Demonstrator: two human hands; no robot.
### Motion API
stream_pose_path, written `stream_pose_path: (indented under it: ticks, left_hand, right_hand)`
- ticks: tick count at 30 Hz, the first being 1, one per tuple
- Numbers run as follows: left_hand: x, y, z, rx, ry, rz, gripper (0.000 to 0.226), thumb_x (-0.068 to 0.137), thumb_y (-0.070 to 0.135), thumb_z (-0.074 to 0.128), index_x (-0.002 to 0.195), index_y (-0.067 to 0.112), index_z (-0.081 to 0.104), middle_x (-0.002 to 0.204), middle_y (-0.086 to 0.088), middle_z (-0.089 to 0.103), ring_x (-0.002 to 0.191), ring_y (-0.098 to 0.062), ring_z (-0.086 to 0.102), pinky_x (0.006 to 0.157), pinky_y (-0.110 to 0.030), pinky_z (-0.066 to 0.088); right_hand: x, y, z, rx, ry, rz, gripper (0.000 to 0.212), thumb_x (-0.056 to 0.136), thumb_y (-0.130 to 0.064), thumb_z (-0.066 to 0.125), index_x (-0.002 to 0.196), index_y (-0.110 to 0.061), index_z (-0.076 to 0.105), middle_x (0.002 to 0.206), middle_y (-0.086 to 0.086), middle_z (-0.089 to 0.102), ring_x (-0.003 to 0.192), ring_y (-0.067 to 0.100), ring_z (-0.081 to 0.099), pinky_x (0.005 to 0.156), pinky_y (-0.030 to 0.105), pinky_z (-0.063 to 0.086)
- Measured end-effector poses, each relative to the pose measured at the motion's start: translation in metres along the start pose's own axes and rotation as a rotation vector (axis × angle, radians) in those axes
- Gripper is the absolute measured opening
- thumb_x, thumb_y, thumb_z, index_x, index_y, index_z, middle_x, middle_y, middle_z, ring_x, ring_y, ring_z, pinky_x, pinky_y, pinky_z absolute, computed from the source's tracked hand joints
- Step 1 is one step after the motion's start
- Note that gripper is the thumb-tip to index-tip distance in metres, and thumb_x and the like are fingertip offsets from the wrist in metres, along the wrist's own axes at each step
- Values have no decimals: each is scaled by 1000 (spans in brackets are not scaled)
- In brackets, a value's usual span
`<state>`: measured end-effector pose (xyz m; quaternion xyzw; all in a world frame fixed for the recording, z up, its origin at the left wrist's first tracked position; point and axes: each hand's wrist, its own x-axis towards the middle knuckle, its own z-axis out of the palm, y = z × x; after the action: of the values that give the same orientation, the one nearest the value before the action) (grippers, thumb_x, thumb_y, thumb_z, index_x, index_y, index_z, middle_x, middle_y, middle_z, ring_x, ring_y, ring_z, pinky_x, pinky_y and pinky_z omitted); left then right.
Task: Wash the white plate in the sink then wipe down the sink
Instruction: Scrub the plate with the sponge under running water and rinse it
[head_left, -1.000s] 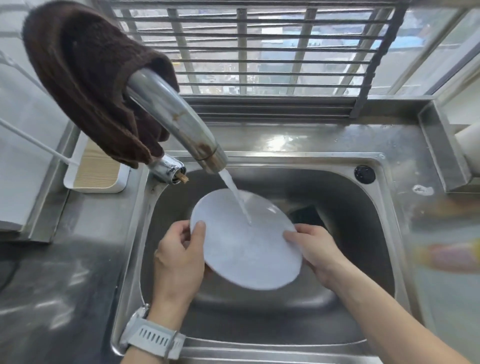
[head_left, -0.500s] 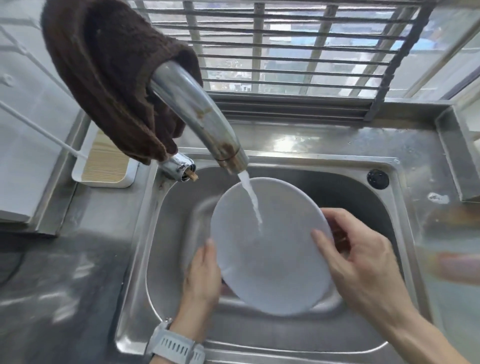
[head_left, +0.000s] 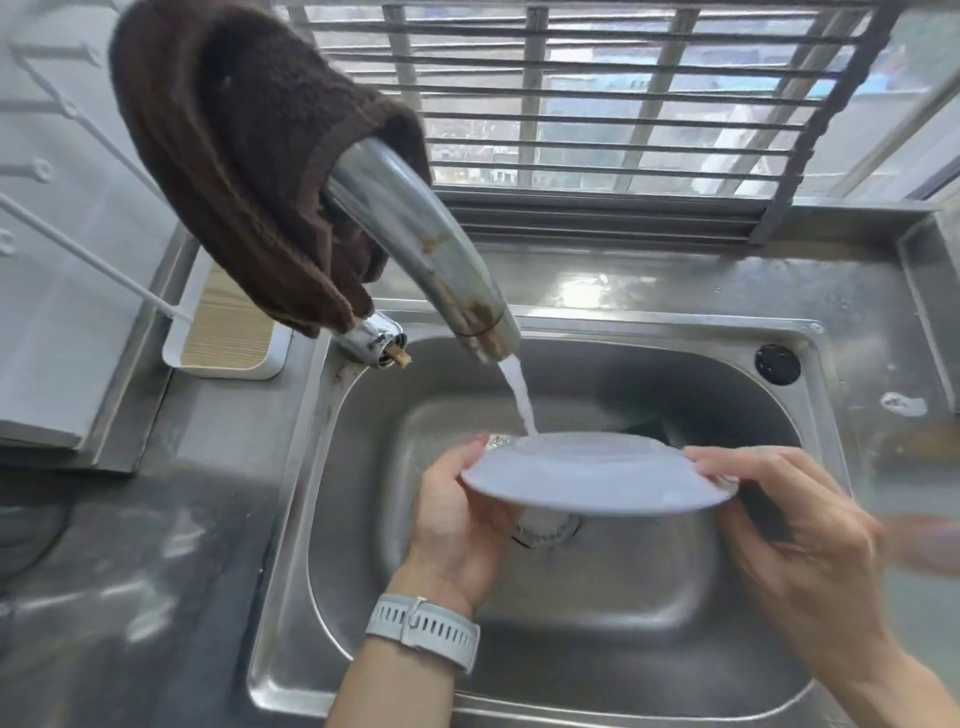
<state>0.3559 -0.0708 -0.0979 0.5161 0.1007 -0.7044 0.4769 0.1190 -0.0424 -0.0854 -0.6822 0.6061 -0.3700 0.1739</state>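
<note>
Head view: plate (head_left: 597, 480) sits nearly flat under the tap (head_left: 431, 260) stream over the sink (head_left: 649, 613), left hand (head_left: 457, 519) and right hand (head_left: 800, 525) pinching opposite rims; stiff, wet, likely slippery, breakable.

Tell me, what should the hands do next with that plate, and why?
Probably keep turning the white plate under the water stream. Both the left hand and the right hand grip its rim, and the water lands only near its far edge.
</note>
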Motion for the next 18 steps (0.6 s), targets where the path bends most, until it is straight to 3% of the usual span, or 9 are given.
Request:
stream_pose_path:
  ticks: [3, 5, 7, 9, 13, 18]
  left_hand:
    - [-5, -3, 0, 71, 77, 73, 37, 102, 9, 48, 137, 9, 56, 120, -16, 74, 100, -31, 74, 80, -40, 58]
    - [-12, -6, -1, 64, 129, 137, 38, 102, 3, 48, 138, 13, 54, 119, -14, 74, 99, -28, 74, 77, -39, 60]
    - [-21, -7, -5, 18, 197, 185, 46, 101, -2, 50, 143, 14, 50, 122, -14, 72, 105, -28, 72, 89, -41, 58]
    - [-32, -7, -14, -28, 238, 222, 51, 99, -5, 51, 147, 12, 46, 127, -15, 69, 108, -29, 71, 91, -40, 57]
    - [-54, 2, -34, -129, 269, 250, 38, 97, -9, 50, 135, -6, 54, 123, -20, 71, 99, -25, 72, 69, -32, 65]
    - [-78, 11, -38, -249, 238, 193, 31, 100, -7, 45, 129, -12, 57, 121, -23, 71, 107, -32, 71, 53, -30, 62]
  right_hand:
    - [-2, 10, 15, -13, 2, 35, 18, 85, 3, 64, 94, -10, 72, 105, -2, 75, 99, 18, 71, 89, 28, 54]
    - [-1, 15, 29, -13, -12, 97, 24, 87, 9, 68, 98, -12, 69, 104, 0, 76, 99, 20, 72, 87, 38, 58]
    - [2, 17, 44, 1, -57, 145, 27, 85, 7, 72, 97, -17, 65, 103, -1, 75, 96, 19, 73, 82, 41, 60]
    - [7, 14, 62, 38, -112, 189, 27, 86, 3, 72, 91, -21, 60, 100, -7, 75, 91, 14, 72, 75, 38, 61]
    - [20, 2, 102, 100, -234, 265, 31, 78, -2, 75, 83, -25, 54, 74, -7, 67, 70, 16, 64, 55, 45, 53]
    - [35, -15, 134, 182, -331, 348, 26, 79, -13, 76, 77, -25, 53, 70, -7, 67, 67, 17, 64, 57, 47, 56]
